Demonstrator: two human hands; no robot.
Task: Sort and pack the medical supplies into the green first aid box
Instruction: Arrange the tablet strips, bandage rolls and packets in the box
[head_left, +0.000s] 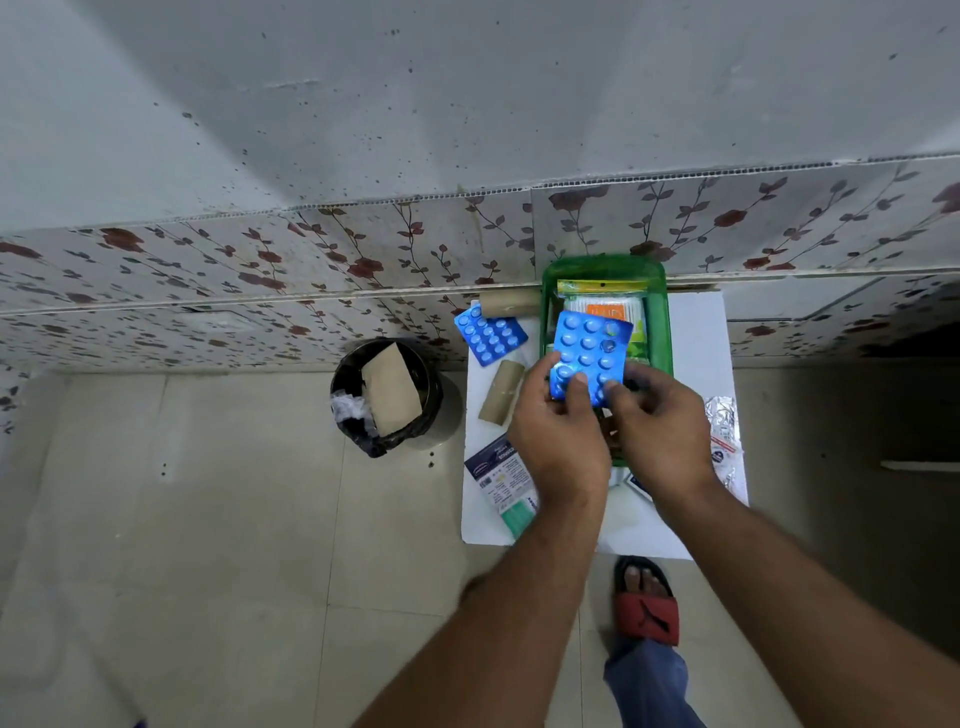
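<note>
The green first aid box (658, 332) stands open on a small white table (696, 332) against the wall, with a cotton-bud pack (605, 306) inside. Both hands hold a blue blister pack of tablets (589, 345) over the box: my left hand (558, 431) grips its lower left edge, my right hand (660, 421) its lower right. A second blue blister pack (489, 335) lies on the table left of the box. Two tan bandage rolls (511, 302) (501, 391) lie near it.
A printed sachet (501, 480) lies at the table's front left and foil packets (723, 431) at its right edge. A black waste bin (387, 397) holding brown paper stands on the floor to the left. A red sandalled foot (644, 603) is below the table.
</note>
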